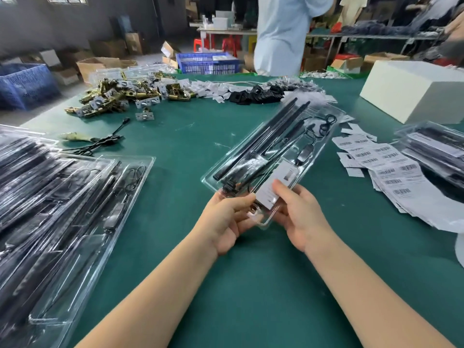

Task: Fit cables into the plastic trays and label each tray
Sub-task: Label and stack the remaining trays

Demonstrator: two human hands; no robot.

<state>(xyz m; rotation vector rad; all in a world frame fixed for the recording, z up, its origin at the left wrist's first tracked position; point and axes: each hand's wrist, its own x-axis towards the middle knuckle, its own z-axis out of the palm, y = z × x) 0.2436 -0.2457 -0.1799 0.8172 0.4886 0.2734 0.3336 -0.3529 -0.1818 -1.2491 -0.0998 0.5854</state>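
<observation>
Both hands, left (227,217) and right (298,214), hold the clear tray (273,156) by its label (277,183).

Green table (226,285) with tray stacks (62,209), barcode labels (391,172), brass hardware (120,96).

Clear tray (334,136) of black cables (326,125) (white label (276,184)), green table (226,272), barcode-striped labels (391,169).
</observation>
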